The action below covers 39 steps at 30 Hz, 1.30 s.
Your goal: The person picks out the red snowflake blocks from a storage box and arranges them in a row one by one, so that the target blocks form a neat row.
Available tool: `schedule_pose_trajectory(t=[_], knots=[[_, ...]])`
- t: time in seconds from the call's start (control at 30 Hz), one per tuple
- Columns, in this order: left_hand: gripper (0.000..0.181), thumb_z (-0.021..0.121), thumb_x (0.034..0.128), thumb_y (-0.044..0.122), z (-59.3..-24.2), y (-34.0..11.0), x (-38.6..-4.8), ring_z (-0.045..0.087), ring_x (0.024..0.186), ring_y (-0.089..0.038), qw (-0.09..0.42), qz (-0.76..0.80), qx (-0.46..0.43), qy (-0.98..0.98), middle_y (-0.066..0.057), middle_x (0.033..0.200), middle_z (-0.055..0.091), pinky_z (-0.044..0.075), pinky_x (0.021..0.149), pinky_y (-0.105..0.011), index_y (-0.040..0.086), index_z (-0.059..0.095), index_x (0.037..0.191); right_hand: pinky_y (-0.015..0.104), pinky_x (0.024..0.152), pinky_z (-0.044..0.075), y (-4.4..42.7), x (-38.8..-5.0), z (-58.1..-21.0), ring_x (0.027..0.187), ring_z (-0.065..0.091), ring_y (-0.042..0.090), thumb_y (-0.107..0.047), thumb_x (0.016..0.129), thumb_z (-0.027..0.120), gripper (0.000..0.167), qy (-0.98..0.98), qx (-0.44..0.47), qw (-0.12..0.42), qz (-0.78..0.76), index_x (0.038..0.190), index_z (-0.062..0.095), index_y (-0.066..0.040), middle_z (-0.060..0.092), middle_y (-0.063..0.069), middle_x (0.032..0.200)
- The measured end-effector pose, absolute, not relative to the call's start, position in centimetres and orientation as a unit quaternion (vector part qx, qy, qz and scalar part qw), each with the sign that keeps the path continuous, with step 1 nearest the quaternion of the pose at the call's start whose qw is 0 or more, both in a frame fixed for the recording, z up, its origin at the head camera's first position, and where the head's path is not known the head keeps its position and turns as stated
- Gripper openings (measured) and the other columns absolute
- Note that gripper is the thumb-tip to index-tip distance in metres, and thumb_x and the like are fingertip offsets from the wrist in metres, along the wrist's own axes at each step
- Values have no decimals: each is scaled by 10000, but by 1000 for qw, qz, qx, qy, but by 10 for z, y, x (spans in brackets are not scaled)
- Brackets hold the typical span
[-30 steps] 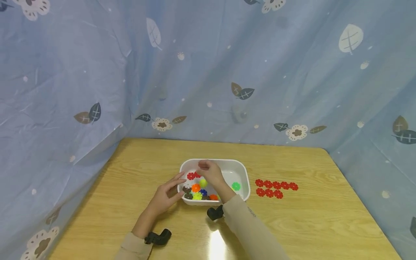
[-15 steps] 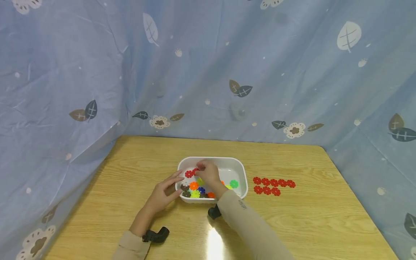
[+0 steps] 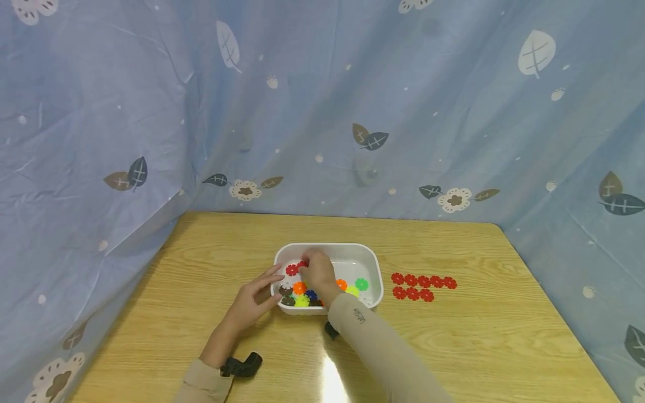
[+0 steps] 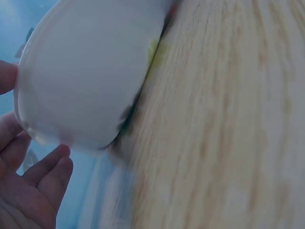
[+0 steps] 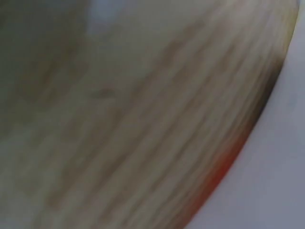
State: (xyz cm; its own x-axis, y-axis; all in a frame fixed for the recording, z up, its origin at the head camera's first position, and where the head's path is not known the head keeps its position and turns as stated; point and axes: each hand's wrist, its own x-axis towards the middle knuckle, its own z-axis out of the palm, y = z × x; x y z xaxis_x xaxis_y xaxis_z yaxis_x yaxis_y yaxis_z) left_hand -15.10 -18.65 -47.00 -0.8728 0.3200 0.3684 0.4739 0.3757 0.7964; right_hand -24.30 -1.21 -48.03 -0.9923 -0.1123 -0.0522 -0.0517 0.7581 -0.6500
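Observation:
A white plastic bin (image 3: 355,258) stands on the table, holding several flower-shaped plastic discs in mixed colours. My left hand (image 3: 248,305) is at the bin's left end, fingers spread and mostly straight; in the left wrist view, a digit (image 4: 6,77) touches the rim. My right hand (image 3: 318,274) reaches down into the bin, beside two red discs (image 3: 291,270) near the left back. Its fingertips are hidden behind the hand, so whether they pinch a disc does not show. The right wrist view is blurred, with the bin wall (image 5: 267,176) along its right side.
Right of the bin, several red discs (image 3: 423,281) lie in two rows on the wooden table (image 3: 484,336). A patterned blue cloth (image 3: 302,112) hangs behind the table and along its sides. Black wrist cameras (image 3: 242,365) stick out near the tabletop.
My right hand has lowered into the bin and shifted slightly left, uncovering an orange disc on its right. My left hand stays at the bin's left end. The head view has shifted slightly.

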Motion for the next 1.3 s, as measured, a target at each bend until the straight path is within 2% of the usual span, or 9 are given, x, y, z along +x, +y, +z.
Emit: schedule_pose_trajectory(t=[0.17, 0.4, 0.63, 0.93, 1.13, 1.3], knots=[[347, 652, 857, 0, -468, -186, -150, 353, 1333, -448, 65, -510, -236, -825, -267, 1430, 415, 356, 1036, -188, -48, 596, 1196, 330, 924, 516, -12, -245, -481, 917, 558, 192, -126, 835, 722, 266, 951, -70, 29, -301, 1081, 655, -50, 624, 62, 1029], [350, 651, 859, -1, -491, -190, -159, 346, 1339, -443, 81, -515, -237, -820, -252, 1439, 411, 300, 1034, -96, -77, 585, 1194, 319, 887, 525, -13, -244, -481, 874, 526, 185, -93, 818, 732, 244, 945, -70, 43, -316, 1043, 653, -41, 593, 58, 989], [361, 660, 880, 90, -507, -195, -166, 322, 1390, -331, 69, -538, -232, -808, -132, 1479, 412, 296, 1050, -85, -4, 599, 1222, 314, 891, 523, -11, -246, -484, 909, 537, 177, -50, 808, 729, 238, 930, -67, 57, -357, 1037, 664, -54, 599, 52, 1029], [379, 662, 866, 45, -508, -195, -167, 319, 1382, -369, 64, -545, -230, -804, -155, 1482, 398, 298, 1034, -78, -5, 590, 1235, 304, 784, 545, -3, -251, -483, 849, 560, 184, 49, 800, 675, 217, 886, -73, 72, -453, 984, 692, -64, 644, 59, 946], [378, 669, 859, 43, -508, -195, -166, 331, 1377, -362, 66, -540, -231, -806, -145, 1478, 408, 305, 1039, -94, 5, 597, 1228, 282, 755, 563, 1, -250, -476, 847, 586, 177, 8, 828, 655, 227, 861, -40, 84, -500, 1032, 700, -82, 655, 57, 975], [372, 667, 871, 76, -507, -195, -166, 329, 1386, -330, 64, -535, -229, -811, -114, 1486, 406, 302, 1046, -98, 13, 597, 1231, 278, 767, 564, 7, -246, -469, 866, 612, 179, -16, 836, 650, 231, 843, -32, 66, -533, 1049, 709, -84, 674, 65, 970]])
